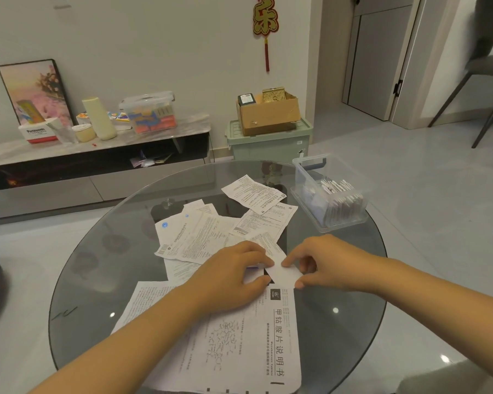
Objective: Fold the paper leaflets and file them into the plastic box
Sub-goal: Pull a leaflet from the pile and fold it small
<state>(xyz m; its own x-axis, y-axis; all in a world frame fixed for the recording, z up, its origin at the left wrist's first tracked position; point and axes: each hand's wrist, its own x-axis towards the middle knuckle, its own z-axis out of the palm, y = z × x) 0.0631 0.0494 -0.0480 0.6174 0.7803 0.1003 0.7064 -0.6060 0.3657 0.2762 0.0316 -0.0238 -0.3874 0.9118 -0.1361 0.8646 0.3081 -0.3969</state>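
Over on the left, a low cabinet (97,143) carried a framed picture (34,89), a tall cream cup (98,118) and a lidded tub (148,112). Nearer, on the round glass surface (91,280), loose leaflets (194,237) lay scattered and overlapping, with one big sheet (239,336) spread flat at the near edge. The left hand (231,277) sat over that sheet, fingers and thumb curled, pinching the left end of a small folded leaflet (288,273). The right hand (322,263) pinched the other end, forefinger and thumb closed on the paper's edge. So the folded leaflet was held between both hands, just above the pile. Beyond and to the right, the clear plastic box (305,177) stood near the rim, lid off, folded leaflets packed upright inside. Behind it a cardboard carton (271,115) rested on a green bin (268,143).
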